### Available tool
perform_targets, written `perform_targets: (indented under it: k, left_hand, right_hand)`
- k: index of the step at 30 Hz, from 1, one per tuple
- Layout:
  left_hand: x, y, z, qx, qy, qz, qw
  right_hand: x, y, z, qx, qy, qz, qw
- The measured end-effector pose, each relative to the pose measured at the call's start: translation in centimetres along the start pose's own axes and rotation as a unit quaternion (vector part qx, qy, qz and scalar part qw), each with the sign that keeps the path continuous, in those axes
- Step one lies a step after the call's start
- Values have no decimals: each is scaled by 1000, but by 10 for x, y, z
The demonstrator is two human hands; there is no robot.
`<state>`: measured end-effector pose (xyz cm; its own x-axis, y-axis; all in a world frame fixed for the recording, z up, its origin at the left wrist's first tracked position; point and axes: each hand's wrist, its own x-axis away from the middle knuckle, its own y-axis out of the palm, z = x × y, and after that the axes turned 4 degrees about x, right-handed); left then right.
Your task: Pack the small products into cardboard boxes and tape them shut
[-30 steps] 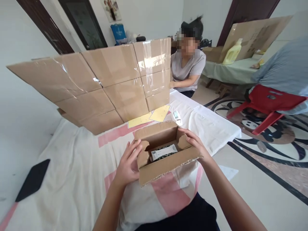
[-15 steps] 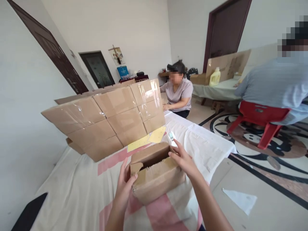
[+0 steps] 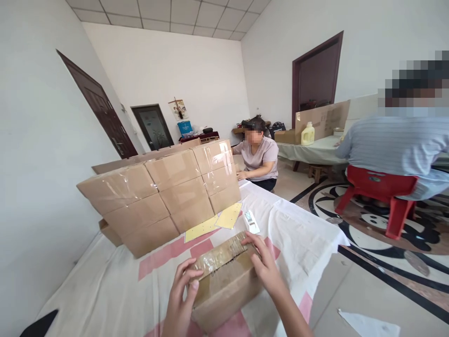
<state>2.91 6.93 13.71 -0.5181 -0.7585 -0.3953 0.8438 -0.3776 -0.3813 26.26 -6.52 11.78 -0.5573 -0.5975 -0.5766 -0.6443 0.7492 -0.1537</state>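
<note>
A small brown cardboard box (image 3: 224,292) sits on the cloth in front of me. Its top flaps lie folded over, with clear tape along the far flap and a ragged seam across the middle. My left hand (image 3: 181,290) grips the left end, fingers curled over the top edge and thumb on the near flap. At the other end my right hand (image 3: 266,267) holds the right side, fingertips resting on the top. The inside of the box is hidden. Just beyond it lies a small white object (image 3: 251,223) with a greenish panel.
A large wall of taped cardboard boxes (image 3: 184,192) stands at the far left of the cloth-covered surface (image 3: 294,220). Yellow sheets (image 3: 228,216) lie at its foot. One person (image 3: 261,157) crouches beyond; another (image 3: 396,135) sits on a red chair (image 3: 382,180) at the right.
The box's top was partly open, its dark inside showing; now the flaps are down across it. My hands have moved onto the top edges. The view has tilted upward.
</note>
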Motion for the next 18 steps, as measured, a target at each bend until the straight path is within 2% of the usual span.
perform_targets:
  k: [3,6,11,13,15,18]
  left_hand:
    - [3,-4,-10,54,-25,72,996]
    - [0,-20,-25,120,-60,149,980]
    - [-4,-47,-49,121,-68,196,971]
    - [-1,-52,-56,112,-54,202,972]
    - [4,-57,-62,100,-39,193,975]
    - [9,-72,-69,92,-23,174,980]
  right_hand:
    - [2,22,-2,-23,-18,4,1000]
    - [5,50,-8,-50,-41,16,998]
    - [3,88,-17,-77,-37,-2,996]
    - [2,90,-17,-89,-20,-37,995]
    - [-1,79,-11,-108,15,-44,993]
    - [-13,43,13,-98,70,29,992]
